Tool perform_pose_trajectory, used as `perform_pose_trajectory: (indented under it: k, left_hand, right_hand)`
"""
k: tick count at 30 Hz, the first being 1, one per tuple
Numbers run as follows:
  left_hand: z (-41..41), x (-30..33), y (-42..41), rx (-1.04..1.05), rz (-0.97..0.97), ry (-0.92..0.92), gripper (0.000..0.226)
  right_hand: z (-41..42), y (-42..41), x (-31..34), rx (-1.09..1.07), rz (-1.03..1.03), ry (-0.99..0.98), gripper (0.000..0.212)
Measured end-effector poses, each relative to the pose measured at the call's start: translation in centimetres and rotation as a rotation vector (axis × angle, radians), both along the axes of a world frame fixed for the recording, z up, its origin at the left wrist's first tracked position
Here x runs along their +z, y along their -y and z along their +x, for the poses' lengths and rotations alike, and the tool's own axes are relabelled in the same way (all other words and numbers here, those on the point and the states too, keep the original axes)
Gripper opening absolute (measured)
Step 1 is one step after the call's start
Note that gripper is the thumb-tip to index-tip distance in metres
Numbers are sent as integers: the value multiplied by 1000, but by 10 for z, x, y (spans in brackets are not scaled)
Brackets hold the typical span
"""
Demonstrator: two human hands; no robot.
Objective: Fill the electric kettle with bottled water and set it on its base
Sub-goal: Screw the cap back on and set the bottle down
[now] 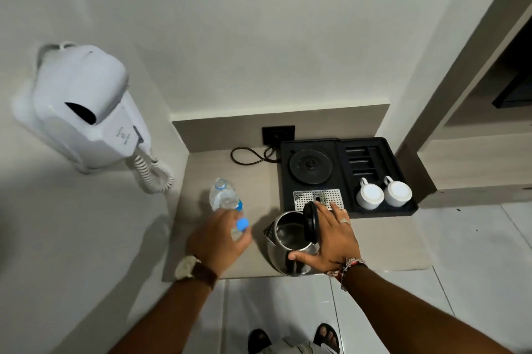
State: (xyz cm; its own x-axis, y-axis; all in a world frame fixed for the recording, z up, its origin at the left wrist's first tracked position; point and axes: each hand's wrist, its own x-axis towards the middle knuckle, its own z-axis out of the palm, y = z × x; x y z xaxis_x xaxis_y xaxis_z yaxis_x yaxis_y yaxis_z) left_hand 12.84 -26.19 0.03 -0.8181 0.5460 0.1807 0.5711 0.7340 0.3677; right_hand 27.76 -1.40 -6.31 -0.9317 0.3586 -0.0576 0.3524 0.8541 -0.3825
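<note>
Now the steel kettle (288,250) stands on the table (388,241), steadied by the right hand (331,238), lid (311,222) up; the left hand (218,238) grips the thin water bottle (227,207) (soft, probably easily squeezed), best taken mid-body

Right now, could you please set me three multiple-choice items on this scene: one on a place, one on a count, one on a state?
1. Where does the kettle stand?
A. on its base
B. on the counter, in front of the tray
C. on the floor

2. How many white cups lie in the tray?
A. one
B. two
C. four

3. The kettle's lid is:
A. open
B. shut
C. missing

Answers: 1 B, the round base sits bare. 2 B, two lie side by side. 3 A, the right hand props it upright.
</note>
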Motion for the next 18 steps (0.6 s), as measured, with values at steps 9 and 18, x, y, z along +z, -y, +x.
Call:
perform_pose_trajectory:
  k: [9, 18]
  left_hand:
    - [-84, 95, -15, -68, -327, 43, 22]
    - [-90, 88, -19, -73, -275, 142, 23]
  right_hand:
    - [4, 0, 7, 11, 6, 21, 142]
    - [7, -1, 10, 19, -5, 14, 142]
